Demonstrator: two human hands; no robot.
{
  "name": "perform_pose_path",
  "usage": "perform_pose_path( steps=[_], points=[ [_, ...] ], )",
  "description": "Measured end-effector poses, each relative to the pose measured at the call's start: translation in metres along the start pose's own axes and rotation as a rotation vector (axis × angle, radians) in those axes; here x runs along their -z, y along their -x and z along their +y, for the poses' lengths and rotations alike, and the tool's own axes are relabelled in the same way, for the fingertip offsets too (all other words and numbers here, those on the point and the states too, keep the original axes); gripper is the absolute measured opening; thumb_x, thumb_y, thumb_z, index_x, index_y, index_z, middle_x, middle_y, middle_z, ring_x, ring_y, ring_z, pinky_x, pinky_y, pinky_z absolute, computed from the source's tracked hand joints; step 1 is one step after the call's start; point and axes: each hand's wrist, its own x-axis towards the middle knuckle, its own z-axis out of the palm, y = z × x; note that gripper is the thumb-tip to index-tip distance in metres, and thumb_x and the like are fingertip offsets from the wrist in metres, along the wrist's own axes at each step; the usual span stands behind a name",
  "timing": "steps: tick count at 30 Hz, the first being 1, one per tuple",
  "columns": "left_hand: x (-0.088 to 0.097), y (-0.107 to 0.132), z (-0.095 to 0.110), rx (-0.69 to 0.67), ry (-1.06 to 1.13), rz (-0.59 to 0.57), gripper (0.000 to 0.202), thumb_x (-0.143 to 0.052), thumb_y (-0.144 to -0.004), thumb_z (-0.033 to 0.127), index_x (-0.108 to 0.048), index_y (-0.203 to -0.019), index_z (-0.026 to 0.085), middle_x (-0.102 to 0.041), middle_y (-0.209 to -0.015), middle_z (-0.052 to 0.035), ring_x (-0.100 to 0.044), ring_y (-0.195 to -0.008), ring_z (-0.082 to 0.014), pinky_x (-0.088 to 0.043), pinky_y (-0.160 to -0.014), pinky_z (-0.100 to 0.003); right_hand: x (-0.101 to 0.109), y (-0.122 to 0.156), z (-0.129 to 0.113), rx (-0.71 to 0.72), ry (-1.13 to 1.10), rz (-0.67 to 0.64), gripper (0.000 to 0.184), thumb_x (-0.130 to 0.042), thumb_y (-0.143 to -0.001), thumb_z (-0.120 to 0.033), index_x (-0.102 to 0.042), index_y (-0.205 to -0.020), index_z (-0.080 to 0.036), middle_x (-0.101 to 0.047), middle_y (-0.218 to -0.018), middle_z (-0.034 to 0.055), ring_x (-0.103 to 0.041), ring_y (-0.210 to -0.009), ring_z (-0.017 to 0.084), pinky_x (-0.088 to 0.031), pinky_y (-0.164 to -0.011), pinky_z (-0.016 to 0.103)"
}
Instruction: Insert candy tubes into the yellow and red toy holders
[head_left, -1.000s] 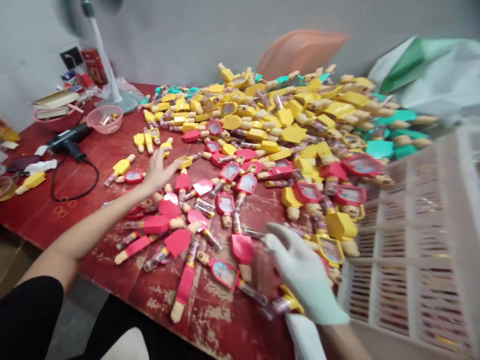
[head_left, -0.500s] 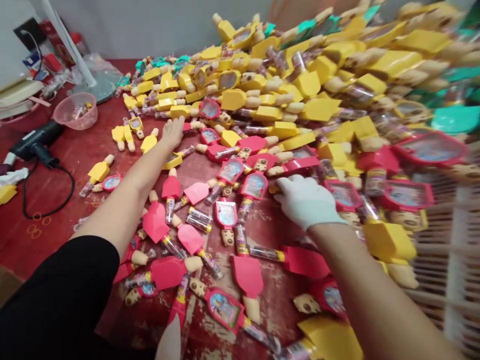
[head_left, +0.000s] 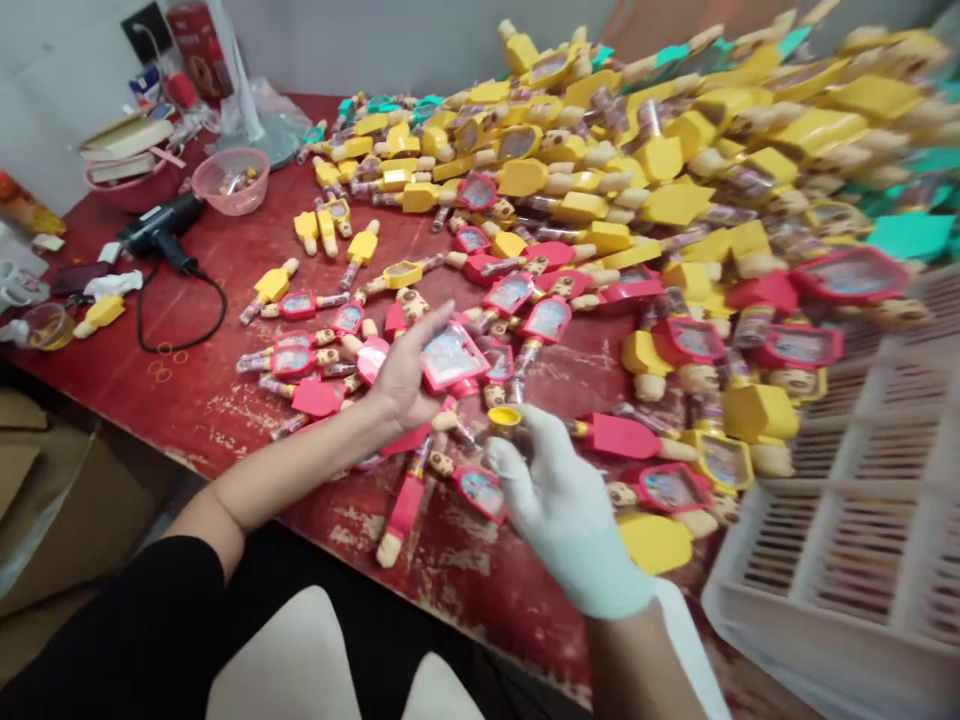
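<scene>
Bare left hand point(head_left: 409, 365) is lying open against a red-framed packet point(head_left: 454, 357), seemingly steadying it above the red table point(head_left: 187, 395); gloved right hand point(head_left: 562, 510) is curling partly closed, pinching a yellow cap point(head_left: 504, 420) clear of the surrounding heap of packets point(head_left: 675, 190).

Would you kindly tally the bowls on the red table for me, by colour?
Pink mesh bowl: 1
Red bowl under the books: 1
Small clear bowl at the left edge: 1
Total: 3
</scene>
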Motion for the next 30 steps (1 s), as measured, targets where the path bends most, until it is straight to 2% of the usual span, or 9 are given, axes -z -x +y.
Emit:
perform_pose_path(
  steps=[4, 8, 11, 15, 19, 22, 25, 28, 30],
  points=[
    [0.004, 0.043, -0.019, -0.043, 0.177, 0.126, 0.019, -0.072, -0.085, 0.031, -0.063, -0.078, 0.016, -0.068, -0.073, -0.0016, -0.073, -0.084, -0.0184, -0.057, -0.088, -0.032, -0.007, 0.030, -0.028, 0.183, 0.265, 0.098, 0.037, -0.049, -0.102, -0.045, -0.061, -0.125, -0.019, -0.073, -0.098, 0.0081, -0.069, -0.079, 0.019, -0.047, -0.066, 0.028],
    [0.011, 0.076, -0.040, -0.329, 0.184, 0.186, 0.020, -0.078, -0.078, 0.029, -0.063, -0.084, 0.017, -0.067, -0.072, 0.0015, -0.073, -0.083, -0.0170, -0.055, -0.087, -0.031, -0.007, 0.051, -0.046, 0.336, 0.510, 0.203, 0.033, -0.052, -0.103, -0.042, -0.066, -0.117, -0.015, -0.073, -0.087, 0.0071, -0.065, -0.067, 0.017, -0.039, -0.055, 0.027],
    [0.014, 0.099, -0.051, -0.449, 0.148, 0.206, 0.025, -0.080, -0.074, 0.031, -0.061, -0.084, 0.018, -0.066, -0.071, 0.0033, -0.070, -0.072, -0.0142, -0.055, -0.081, -0.029, -0.001, 0.062, -0.058, 0.476, 0.612, 0.241, 0.035, -0.050, -0.104, -0.043, -0.068, -0.107, -0.013, -0.068, -0.070, 0.0036, -0.057, -0.054, 0.015, -0.034, -0.051, 0.028],
    [0.012, 0.128, -0.055, -0.475, 0.136, 0.180, 0.026, -0.078, -0.074, 0.033, -0.057, -0.081, 0.019, -0.065, -0.069, 0.0036, -0.063, -0.058, -0.0111, -0.057, -0.076, -0.031, 0.012, 0.072, -0.072, 0.548, 0.604, 0.231, 0.037, -0.046, -0.105, -0.041, -0.069, -0.098, -0.012, -0.065, -0.062, 0.0027, -0.055, -0.049, 0.014, -0.032, -0.049, 0.028],
    [0.008, 0.152, -0.050, -0.423, 0.147, 0.204, 0.028, -0.077, -0.072, 0.035, -0.055, -0.083, 0.022, -0.064, -0.076, 0.0024, -0.070, -0.076, -0.0155, -0.058, -0.082, -0.031, 0.028, 0.081, -0.088, 0.564, 0.527, 0.112, 0.035, -0.045, -0.106, -0.038, -0.069, -0.098, -0.014, -0.068, -0.064, 0.0031, -0.061, -0.053, 0.014, -0.033, -0.050, 0.028],
    [0.002, 0.170, -0.044, -0.365, 0.103, 0.181, 0.028, -0.072, -0.072, 0.044, -0.053, -0.082, 0.025, -0.063, -0.077, -0.0001, -0.073, -0.089, -0.0225, -0.059, -0.080, -0.037, 0.037, 0.089, -0.102, 0.510, 0.433, 0.057, 0.033, -0.047, -0.104, -0.041, -0.069, -0.094, -0.017, -0.067, -0.061, 0.0028, -0.060, -0.049, 0.016, -0.036, -0.049, 0.030],
    [-0.004, 0.185, -0.040, -0.408, 0.069, 0.156, 0.032, -0.068, -0.072, 0.053, -0.051, -0.083, 0.028, -0.063, -0.079, -0.0019, -0.073, -0.089, -0.0246, -0.060, -0.076, -0.040, 0.043, 0.094, -0.118, 0.357, 0.226, 0.014, 0.032, -0.050, -0.101, -0.044, -0.070, -0.093, -0.021, -0.064, -0.056, 0.0010, -0.053, -0.042, 0.015, -0.037, -0.047, 0.029],
    [-0.003, 0.189, -0.041, -0.493, 0.042, 0.143, 0.032, -0.069, -0.071, 0.053, -0.052, -0.084, 0.029, -0.061, -0.077, -0.0015, -0.072, -0.088, -0.0244, -0.060, -0.076, -0.040, 0.041, 0.092, -0.124, 0.176, 0.037, -0.078, 0.031, -0.052, -0.098, -0.041, -0.065, -0.076, -0.024, -0.054, -0.049, -0.0026, -0.042, -0.039, 0.012, -0.035, -0.044, 0.027],
    [0.005, 0.181, -0.043, -0.524, -0.004, 0.165, 0.029, -0.069, -0.070, 0.051, -0.055, -0.084, 0.029, -0.060, -0.074, -0.0010, -0.072, -0.088, -0.0247, -0.060, -0.077, -0.041, 0.033, 0.089, -0.119, 0.025, -0.131, -0.197, 0.040, -0.050, -0.097, -0.043, -0.054, -0.063, -0.023, -0.046, -0.046, -0.0038, -0.036, -0.039, 0.010, -0.033, -0.043, 0.025]
  ],
)
